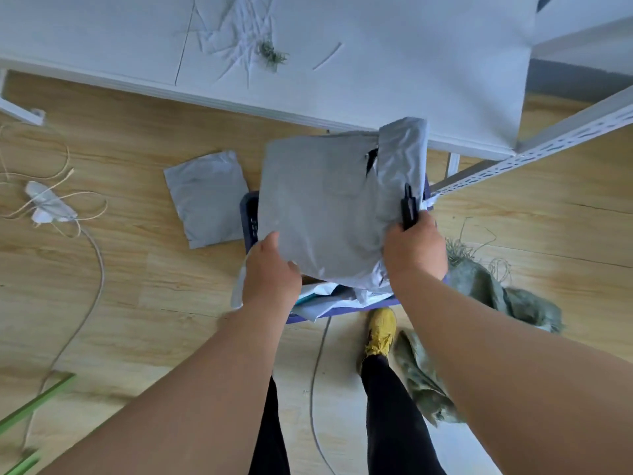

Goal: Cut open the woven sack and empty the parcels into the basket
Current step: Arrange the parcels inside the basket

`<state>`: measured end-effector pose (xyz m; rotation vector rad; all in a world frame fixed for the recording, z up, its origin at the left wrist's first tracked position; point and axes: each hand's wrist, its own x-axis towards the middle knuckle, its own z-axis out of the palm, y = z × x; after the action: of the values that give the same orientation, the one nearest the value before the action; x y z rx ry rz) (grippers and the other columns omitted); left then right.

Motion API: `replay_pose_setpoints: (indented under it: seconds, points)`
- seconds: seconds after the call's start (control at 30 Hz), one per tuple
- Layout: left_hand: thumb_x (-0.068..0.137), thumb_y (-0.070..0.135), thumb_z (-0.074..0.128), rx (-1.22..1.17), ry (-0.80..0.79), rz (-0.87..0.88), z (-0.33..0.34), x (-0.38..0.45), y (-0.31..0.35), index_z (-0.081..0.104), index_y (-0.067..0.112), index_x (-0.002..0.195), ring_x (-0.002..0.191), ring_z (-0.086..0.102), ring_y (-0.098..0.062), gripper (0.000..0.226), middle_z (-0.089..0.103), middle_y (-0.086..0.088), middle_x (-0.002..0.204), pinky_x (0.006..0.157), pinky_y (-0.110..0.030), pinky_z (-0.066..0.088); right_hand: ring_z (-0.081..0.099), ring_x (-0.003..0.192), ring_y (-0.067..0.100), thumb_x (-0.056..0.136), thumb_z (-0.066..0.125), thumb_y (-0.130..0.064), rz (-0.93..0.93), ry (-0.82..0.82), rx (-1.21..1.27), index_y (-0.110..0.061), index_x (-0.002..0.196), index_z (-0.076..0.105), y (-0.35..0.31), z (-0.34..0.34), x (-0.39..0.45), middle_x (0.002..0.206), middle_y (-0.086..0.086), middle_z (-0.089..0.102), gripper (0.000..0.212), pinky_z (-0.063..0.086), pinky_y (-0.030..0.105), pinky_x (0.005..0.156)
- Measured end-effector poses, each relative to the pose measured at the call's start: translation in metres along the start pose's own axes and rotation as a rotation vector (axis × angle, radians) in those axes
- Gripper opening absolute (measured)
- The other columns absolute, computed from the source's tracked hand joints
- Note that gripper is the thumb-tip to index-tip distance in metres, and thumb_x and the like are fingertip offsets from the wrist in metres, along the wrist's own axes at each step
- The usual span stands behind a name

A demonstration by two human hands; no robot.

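— Since overfull already, why lowered flat onto the purple plastic basket (247, 214)?
— Large grey plastic parcel (318, 207) pinched by left hand (270, 269); right hand (415, 250) gripping parcel plus black cutter (409, 209). Green woven sack (479, 286) discarded, floor.

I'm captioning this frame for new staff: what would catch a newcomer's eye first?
First, the large grey parcel at centre, gripped by the left hand and right hand over the purple basket; the right also holds a black cutter. Next, the crumpled green woven sack on the floor at right, and a smaller grey parcel lying left of the basket.
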<state>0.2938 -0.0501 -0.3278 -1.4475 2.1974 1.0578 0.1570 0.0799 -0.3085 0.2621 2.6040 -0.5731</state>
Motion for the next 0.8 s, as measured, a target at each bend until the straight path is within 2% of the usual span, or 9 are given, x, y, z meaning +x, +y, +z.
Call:
replay_pose_setpoints:
  seconds: [0.13, 0.23, 0.3, 0.33, 0.4, 0.47, 0.53, 0.6, 0.8]
  points:
    - [0.094, 0.015, 0.049, 0.097, -0.071, 0.107, 0.021, -0.014, 0.028, 0.03, 0.02, 0.147, 0.136, 0.032, -0.022, 0.057, 0.033, -0.003, 0.149, 0.106, -0.036, 0.032, 0.059, 0.087, 0.032, 0.092, 0.045, -0.024, 0.087, -0.032, -0.157, -0.015, 0.111, 0.054, 0.038, -0.022, 0.019, 0.097, 0.009, 0.064, 0.023, 0.047, 0.037, 0.072]
    - [0.096, 0.019, 0.047, 0.206, -0.196, 0.17, 0.034, -0.019, 0.034, 0.027, 0.022, 0.149, 0.14, 0.026, -0.021, 0.057, 0.025, 0.002, 0.154, 0.108, -0.038, 0.031, 0.06, 0.098, 0.034, 0.093, 0.046, -0.015, 0.139, 0.004, -0.165, -0.015, 0.128, 0.049, 0.054, -0.023, 0.025, 0.119, 0.011, 0.055, 0.035, 0.048, 0.041, 0.075]
    - [0.097, 0.022, 0.047, 0.268, -0.274, 0.188, 0.04, -0.02, 0.033, 0.024, 0.023, 0.15, 0.142, 0.021, -0.021, 0.058, 0.02, 0.004, 0.157, 0.11, -0.038, 0.029, 0.06, 0.098, 0.034, 0.094, 0.043, -0.009, 0.128, 0.098, -0.087, -0.018, 0.137, 0.044, 0.057, -0.023, 0.025, 0.13, 0.009, 0.048, 0.044, 0.044, 0.04, 0.069]
    - [0.097, 0.023, 0.047, 0.293, -0.298, 0.19, 0.043, -0.02, 0.033, 0.023, 0.024, 0.151, 0.143, 0.019, -0.021, 0.059, 0.017, 0.004, 0.158, 0.111, -0.038, 0.028, 0.06, 0.096, 0.034, 0.094, 0.043, -0.009, 0.051, 0.121, -0.072, -0.02, 0.137, 0.043, 0.057, -0.022, 0.023, 0.132, 0.008, 0.047, 0.045, 0.043, 0.039, 0.066]
    - [0.098, 0.024, 0.047, 0.337, -0.312, 0.186, 0.045, -0.018, 0.031, 0.02, 0.025, 0.151, 0.145, 0.014, -0.02, 0.06, 0.013, 0.005, 0.159, 0.112, -0.039, 0.027, 0.061, 0.095, 0.033, 0.094, 0.044, -0.011, -0.218, 0.027, -0.114, -0.022, 0.136, 0.044, 0.054, -0.017, 0.017, 0.134, 0.003, 0.047, 0.043, 0.042, 0.037, 0.064]
    - [0.098, 0.024, 0.046, 0.361, -0.302, 0.179, 0.046, -0.016, 0.028, 0.019, 0.024, 0.152, 0.145, 0.012, -0.02, 0.06, 0.011, 0.005, 0.16, 0.112, -0.039, 0.027, 0.057, 0.109, 0.029, 0.094, 0.045, -0.011, -0.419, -0.127, -0.21, -0.025, 0.136, 0.044, 0.049, -0.009, 0.013, 0.143, -0.004, 0.041, 0.045, 0.044, 0.036, 0.069]
    - [0.098, 0.024, 0.046, 0.362, -0.303, 0.174, 0.044, -0.016, 0.026, 0.019, 0.024, 0.152, 0.145, 0.012, -0.02, 0.06, 0.011, 0.005, 0.16, 0.112, -0.039, 0.028, 0.041, 0.13, 0.022, 0.093, 0.043, -0.007, -0.429, -0.262, -0.311, -0.025, 0.14, 0.041, 0.045, -0.001, 0.014, 0.153, -0.011, 0.029, 0.051, 0.046, 0.039, 0.08]
    - [0.098, 0.024, 0.046, 0.347, -0.308, 0.17, 0.04, -0.016, 0.023, 0.019, 0.024, 0.152, 0.145, 0.013, -0.02, 0.059, 0.012, 0.004, 0.159, 0.113, -0.039, 0.028, 0.031, 0.137, 0.019, 0.093, 0.041, -0.004, -0.355, -0.348, -0.355, -0.026, 0.143, 0.038, 0.042, 0.004, 0.015, 0.155, -0.014, 0.026, 0.055, 0.045, 0.04, 0.086]
    - [0.096, 0.021, 0.047, 0.265, -0.244, 0.138, 0.011, -0.02, 0.002, 0.027, 0.023, 0.149, 0.142, 0.024, -0.019, 0.056, 0.022, 0.004, 0.156, 0.111, -0.039, 0.031, 0.043, 0.124, 0.023, 0.093, 0.044, -0.005, -0.348, -0.271, -0.343, -0.025, 0.136, 0.042, 0.022, 0.012, -0.012, 0.139, -0.002, 0.043, 0.047, 0.039, 0.035, 0.074]
